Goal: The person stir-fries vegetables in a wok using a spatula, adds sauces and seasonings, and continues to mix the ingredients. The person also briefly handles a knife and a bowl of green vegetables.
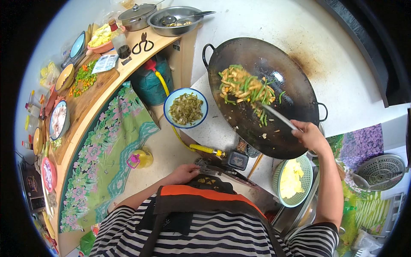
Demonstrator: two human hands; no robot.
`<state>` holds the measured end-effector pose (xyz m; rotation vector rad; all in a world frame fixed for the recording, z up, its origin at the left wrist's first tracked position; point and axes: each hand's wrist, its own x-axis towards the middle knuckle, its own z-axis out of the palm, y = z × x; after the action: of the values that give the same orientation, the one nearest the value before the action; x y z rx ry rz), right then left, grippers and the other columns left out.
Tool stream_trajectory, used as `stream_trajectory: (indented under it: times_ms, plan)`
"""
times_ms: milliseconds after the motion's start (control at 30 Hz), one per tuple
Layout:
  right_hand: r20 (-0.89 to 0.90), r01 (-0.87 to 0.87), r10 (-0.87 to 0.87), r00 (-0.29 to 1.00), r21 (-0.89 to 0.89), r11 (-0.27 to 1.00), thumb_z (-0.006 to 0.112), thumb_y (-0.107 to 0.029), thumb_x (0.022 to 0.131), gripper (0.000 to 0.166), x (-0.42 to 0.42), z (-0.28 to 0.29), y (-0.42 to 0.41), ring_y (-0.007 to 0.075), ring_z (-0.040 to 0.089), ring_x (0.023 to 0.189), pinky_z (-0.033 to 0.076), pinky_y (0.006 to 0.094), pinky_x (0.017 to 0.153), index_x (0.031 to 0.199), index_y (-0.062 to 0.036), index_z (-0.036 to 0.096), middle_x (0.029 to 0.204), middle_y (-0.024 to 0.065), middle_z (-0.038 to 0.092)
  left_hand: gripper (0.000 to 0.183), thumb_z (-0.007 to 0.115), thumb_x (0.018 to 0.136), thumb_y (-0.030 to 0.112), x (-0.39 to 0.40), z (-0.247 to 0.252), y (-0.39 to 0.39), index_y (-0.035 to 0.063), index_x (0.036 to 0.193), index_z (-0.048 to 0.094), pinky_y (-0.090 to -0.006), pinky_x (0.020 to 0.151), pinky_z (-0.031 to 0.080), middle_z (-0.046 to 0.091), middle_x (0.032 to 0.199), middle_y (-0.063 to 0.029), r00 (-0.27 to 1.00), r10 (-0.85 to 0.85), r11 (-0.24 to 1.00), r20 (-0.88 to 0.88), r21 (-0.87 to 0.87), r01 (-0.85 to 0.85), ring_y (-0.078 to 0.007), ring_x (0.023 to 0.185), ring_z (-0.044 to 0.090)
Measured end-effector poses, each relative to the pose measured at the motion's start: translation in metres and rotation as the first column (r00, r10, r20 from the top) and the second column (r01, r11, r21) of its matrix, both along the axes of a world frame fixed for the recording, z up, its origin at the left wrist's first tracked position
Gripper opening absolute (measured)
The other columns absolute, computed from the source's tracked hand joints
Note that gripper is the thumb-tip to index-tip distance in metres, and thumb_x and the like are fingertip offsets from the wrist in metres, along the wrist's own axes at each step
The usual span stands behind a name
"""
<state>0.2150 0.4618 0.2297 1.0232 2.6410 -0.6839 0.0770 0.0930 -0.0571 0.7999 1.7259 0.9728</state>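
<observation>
My right hand point(310, 136) grips the pale handle of a wok spatula point(277, 115), which slants down into a large black two-handled wok point(298, 85). Its blade is hidden among the food. Green pepper strips mixed with light brown strips point(245, 85) lie heaped toward the wok's left side, partly blurred. A few scraps stick to the bare metal below. My left hand point(184, 173) is low in front of my apron point(205, 192), close to the stove's front. Its fingertips are partly hidden, so I cannot tell whether it touches anything.
A bowl of chopped greens point(186, 109) stands left of the wok, and a green basket of yellow pieces point(292, 183) below it. A yellow hose point(179, 138) runs from a gas cylinder point(152, 82). Scissors point(143, 44), a bottle point(120, 41) and a chopping board point(106, 78) occupy the left counter.
</observation>
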Motion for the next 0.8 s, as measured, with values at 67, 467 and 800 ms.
stream_trajectory:
  times_ms: [67, 467, 800]
  plan:
    - [0.059, 0.332, -0.332, 0.941, -0.333, 0.882, 0.055, -0.020, 0.088, 0.037, 0.003, 0.003, 0.009, 0.0083, 0.046, 0.043, 0.036, 0.0238, 0.038, 0.125, -0.0153, 0.053, 0.060, 0.0028, 0.053, 0.036, 0.054, 0.086, 0.025, 0.002, 0.005, 0.000, 0.0007, 0.112, 0.057, -0.0343, 0.079, 0.047, 0.064, 0.093, -0.0187, 1.000, -0.001, 1.000, -0.016, 0.015, 0.001, -0.0282, 0.087, 0.061]
    - [0.322, -0.218, 0.006, 0.947, 0.628, 0.747, 0.059, -0.025, 0.081, 0.033, 0.030, 0.022, -0.014, 0.0324, 0.062, 0.082, 0.049, 0.0433, 0.072, 0.112, -0.0162, 0.058, 0.085, 0.0154, 0.064, 0.032, 0.055, 0.089, 0.017, 0.003, -0.031, -0.018, -0.0007, 0.116, 0.054, -0.0290, 0.085, 0.044, 0.062, 0.101, -0.0119, 0.997, 0.017, 1.000, 0.076, -0.009, -0.017, -0.0173, 0.095, 0.057]
    - [0.121, -0.201, 0.230, 0.966, 0.909, 0.365, 0.061, -0.011, 0.073, 0.040, 0.038, 0.016, 0.005, 0.0245, 0.058, 0.063, 0.049, 0.0371, 0.060, 0.111, -0.0234, 0.062, 0.069, 0.0063, 0.054, 0.035, 0.053, 0.090, 0.023, 0.009, -0.002, -0.015, 0.0008, 0.116, 0.054, -0.0302, 0.084, 0.044, 0.063, 0.100, -0.0129, 0.999, -0.020, 0.999, -0.025, -0.039, 0.019, -0.0199, 0.092, 0.058]
